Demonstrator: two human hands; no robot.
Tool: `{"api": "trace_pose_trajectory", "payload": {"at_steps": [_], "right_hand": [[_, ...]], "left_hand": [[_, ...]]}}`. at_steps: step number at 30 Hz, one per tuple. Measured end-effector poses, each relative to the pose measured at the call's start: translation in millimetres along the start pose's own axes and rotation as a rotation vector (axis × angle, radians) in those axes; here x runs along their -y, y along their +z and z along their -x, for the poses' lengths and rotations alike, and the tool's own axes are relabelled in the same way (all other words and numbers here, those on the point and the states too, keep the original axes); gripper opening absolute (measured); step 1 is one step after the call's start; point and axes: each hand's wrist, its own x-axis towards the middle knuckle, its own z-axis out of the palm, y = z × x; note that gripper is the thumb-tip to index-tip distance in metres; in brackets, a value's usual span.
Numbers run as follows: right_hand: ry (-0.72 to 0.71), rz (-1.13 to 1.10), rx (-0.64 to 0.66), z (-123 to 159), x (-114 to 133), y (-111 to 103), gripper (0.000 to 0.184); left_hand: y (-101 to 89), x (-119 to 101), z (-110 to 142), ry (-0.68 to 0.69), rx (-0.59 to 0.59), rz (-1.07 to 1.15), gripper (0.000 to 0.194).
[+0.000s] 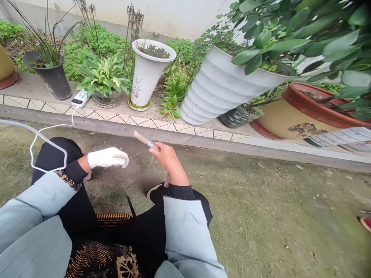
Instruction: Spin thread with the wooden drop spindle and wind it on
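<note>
My left hand wears a white glove, and its fingers are pinched together. From its fingertips a thin wire or thread runs taut toward my right hand, which is bare. The right fingers are closed round a short wooden stick that tilts up to the left. Several turns of silvery wire are wound on the stick just beyond my fingers. Both hands are above the ground, between my knees. The stick's near end is partly hidden by my right hand.
A tiled ledge runs ahead, bearing a black pot, a white flared pot, a ribbed white planter and a tan pot. A white power bank sits there, its cable reaching my left side. A red shoe shows at right.
</note>
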Motion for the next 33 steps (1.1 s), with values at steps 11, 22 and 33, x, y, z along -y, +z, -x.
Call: {"api": "trace_pose_trajectory", "payload": {"at_steps": [11, 22, 33], "right_hand": [[-0.378, -0.231, 0.998, 26, 30, 15, 0.025], [-0.205, -0.529, 0.502, 24, 19, 5, 0.032], [-0.031, 0.132, 0.303, 5, 1, 33, 0.017]], "left_hand": [[-3.0, 14, -3, -0.113, -0.233, -0.064, 0.032], [12.3, 33, -11, -0.121, -0.224, 0.075, 0.036], [26.7, 16, -20, 0.028, 0.028, -0.179, 0.026]]}}
